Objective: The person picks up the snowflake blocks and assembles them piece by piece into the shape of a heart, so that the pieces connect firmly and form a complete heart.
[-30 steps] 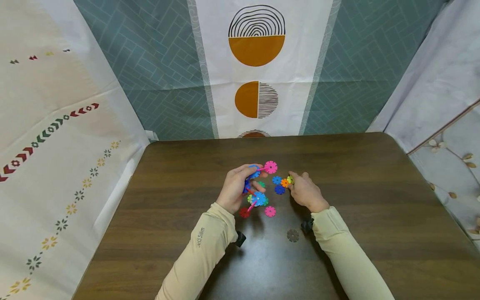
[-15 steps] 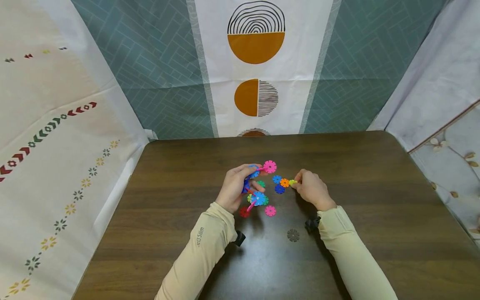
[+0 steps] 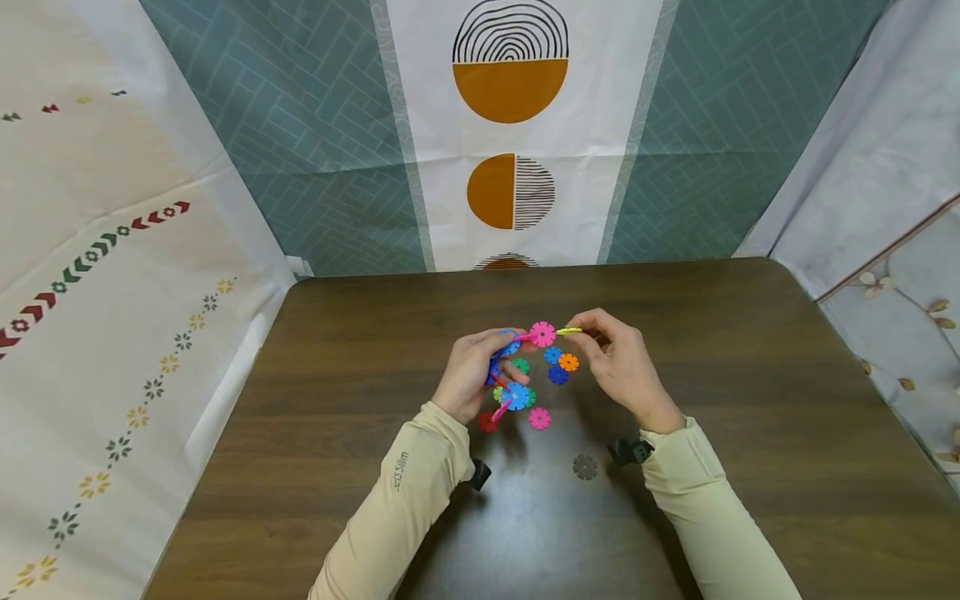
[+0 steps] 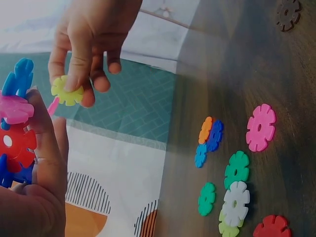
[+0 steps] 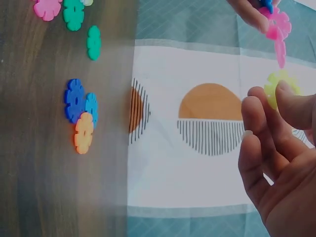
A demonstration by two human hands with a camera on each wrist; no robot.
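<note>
The right hand (image 3: pixel 618 367) pinches a yellow disc (image 3: pixel 568 331) beside the pink disc (image 3: pixel 542 334) on the joined pieces (image 4: pixel 22 144) the left hand (image 3: pixel 467 375) grips. I can't tell if the discs touch. It looks like joining; next, slots likely need lining up. An orange disc (image 3: pixel 568 362) lies on the table (image 3: pixel 720 342).

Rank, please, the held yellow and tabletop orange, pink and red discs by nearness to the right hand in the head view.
1. Yellow disc: pinched by the right hand.
2. Orange disc: left of the hand.
3. Pink disc: farther left, lower.
4. Red disc: farthest left.
</note>
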